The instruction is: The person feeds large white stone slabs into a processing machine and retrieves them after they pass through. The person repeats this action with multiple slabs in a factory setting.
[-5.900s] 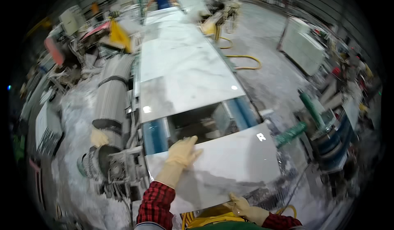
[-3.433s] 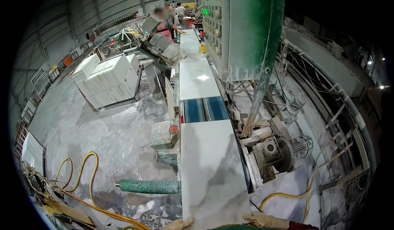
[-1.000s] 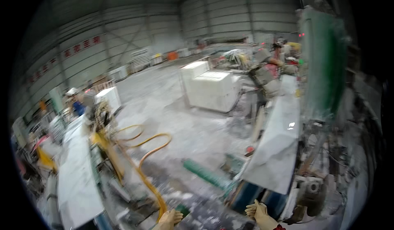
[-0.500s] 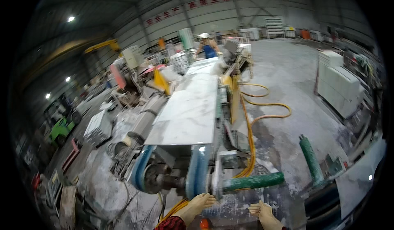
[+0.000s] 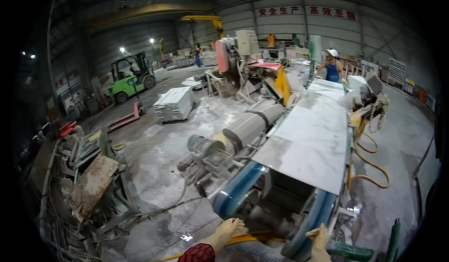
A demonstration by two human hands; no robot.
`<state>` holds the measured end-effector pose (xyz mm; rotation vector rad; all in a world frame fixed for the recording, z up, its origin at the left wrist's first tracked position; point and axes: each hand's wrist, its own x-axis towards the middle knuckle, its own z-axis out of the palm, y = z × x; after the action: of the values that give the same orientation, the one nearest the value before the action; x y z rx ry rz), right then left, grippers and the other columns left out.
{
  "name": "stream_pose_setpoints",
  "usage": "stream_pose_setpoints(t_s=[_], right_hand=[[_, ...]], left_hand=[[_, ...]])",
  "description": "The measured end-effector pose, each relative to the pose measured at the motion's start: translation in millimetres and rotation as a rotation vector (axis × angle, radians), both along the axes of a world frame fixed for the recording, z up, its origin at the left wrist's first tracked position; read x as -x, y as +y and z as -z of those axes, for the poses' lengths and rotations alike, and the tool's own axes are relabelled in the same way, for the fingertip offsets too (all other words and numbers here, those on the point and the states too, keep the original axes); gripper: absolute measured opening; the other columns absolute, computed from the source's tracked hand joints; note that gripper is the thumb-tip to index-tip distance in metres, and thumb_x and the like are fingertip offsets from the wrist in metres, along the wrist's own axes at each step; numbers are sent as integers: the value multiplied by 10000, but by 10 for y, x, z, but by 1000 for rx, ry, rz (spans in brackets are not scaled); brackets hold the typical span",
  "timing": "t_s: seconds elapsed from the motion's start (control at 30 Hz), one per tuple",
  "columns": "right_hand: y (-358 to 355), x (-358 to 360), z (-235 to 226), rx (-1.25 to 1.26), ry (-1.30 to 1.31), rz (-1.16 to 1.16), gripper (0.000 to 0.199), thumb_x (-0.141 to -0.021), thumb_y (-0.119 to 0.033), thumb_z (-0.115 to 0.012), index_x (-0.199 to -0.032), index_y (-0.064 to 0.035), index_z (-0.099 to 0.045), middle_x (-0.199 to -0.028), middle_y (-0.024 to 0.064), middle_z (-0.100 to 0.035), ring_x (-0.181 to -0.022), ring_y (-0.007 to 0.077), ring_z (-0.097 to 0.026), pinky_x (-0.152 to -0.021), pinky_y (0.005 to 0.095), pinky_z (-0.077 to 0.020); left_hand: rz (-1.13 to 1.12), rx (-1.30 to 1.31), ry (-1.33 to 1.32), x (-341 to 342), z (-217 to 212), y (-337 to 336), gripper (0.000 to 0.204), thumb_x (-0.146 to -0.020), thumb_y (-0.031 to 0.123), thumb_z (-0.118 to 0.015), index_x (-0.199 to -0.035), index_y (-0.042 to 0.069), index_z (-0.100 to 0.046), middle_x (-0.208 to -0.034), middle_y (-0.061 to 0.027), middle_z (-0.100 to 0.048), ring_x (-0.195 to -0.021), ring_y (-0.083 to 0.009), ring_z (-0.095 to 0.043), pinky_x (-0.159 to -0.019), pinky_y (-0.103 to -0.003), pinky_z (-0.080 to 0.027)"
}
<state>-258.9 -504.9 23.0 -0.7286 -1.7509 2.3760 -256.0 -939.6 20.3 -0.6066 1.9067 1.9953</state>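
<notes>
In front of the near end of a conveyor, my left hand (image 5: 228, 230) is open in a pale glove, its fingers stretched forward and to the right with nothing in them. A red plaid sleeve (image 5: 199, 252) covers that forearm. Further right, beside the blue conveyor belt (image 5: 322, 210), my right hand (image 5: 319, 240) is also gloved and open. It looks empty, and whether it touches the belt I cannot tell. Large white marble-like slabs (image 5: 313, 147) lie along the conveyor, overhanging the dark roller (image 5: 266, 215) at this end.
A motor (image 5: 205, 147) juts out left of the conveyor. Yellow hoses (image 5: 374, 178) curl on the floor at right, near a green pipe (image 5: 351, 251). Stacked slabs (image 5: 174, 104), a pallet jack (image 5: 125, 122) and a green forklift (image 5: 131, 77) stand left. A person in blue (image 5: 332, 70) is at the far end.
My view has swung to the left, so the conveyor and slabs sit further right in the picture. Both hands stay held out, open, near the conveyor's end.
</notes>
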Motion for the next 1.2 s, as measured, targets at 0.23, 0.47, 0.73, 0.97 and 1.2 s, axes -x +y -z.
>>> stream_pose_setpoints(t_s=[0.23,0.47,0.73,0.97,1.2], right_hand=[[-65,699,202,-437,166,8,752,-1150,-623,-465,-976,37,-780,-903,172,-808,-850,279,-784,-837,396,-630],[311,1776,253,-1142,237,-6,433,-1134,-282,-574,-1394,37,-707,-1465,264,-670,-1415,461,-564,-1235,542,-413],[537,2421,752,-1523,165,58,593,-1046,-228,-615,-1576,26,-538,-1654,276,-498,-1559,476,-408,-1340,558,-256],[447,2277,675,-1616,209,81,589,-1025,-227,-627,-1563,0,-551,-1630,273,-519,-1547,481,-425,-1329,575,-273],[650,2347,641,-1701,387,42,445,-980,-151,-665,-1395,5,-632,-1425,292,-638,-1327,531,-574,-1199,625,-421]], left_hand=[[-73,77,25,428,-208,-409,562,-1186,405,-453,-1469,-63,-581,-1470,-172,-698,-1323,-258,-682,-1112,-368,-543],[-54,172,122,557,-552,-488,620,-1180,482,-467,-1471,-55,-579,-1425,-150,-716,-1314,-222,-681,-1039,-326,-552],[-16,508,97,1136,-554,-860,596,-1155,531,-422,-1399,46,-667,-1357,-152,-744,-1275,-260,-685,-1031,-379,-530],[31,872,354,1894,-100,-755,466,-1104,429,-560,-1341,62,-721,-1321,-236,-717,-1260,-398,-658,-1044,-442,-525],[125,1111,746,2612,-30,-450,458,-1076,344,-630,-1409,33,-679,-1400,-251,-692,-1312,-423,-629,-1111,-492,-492]])
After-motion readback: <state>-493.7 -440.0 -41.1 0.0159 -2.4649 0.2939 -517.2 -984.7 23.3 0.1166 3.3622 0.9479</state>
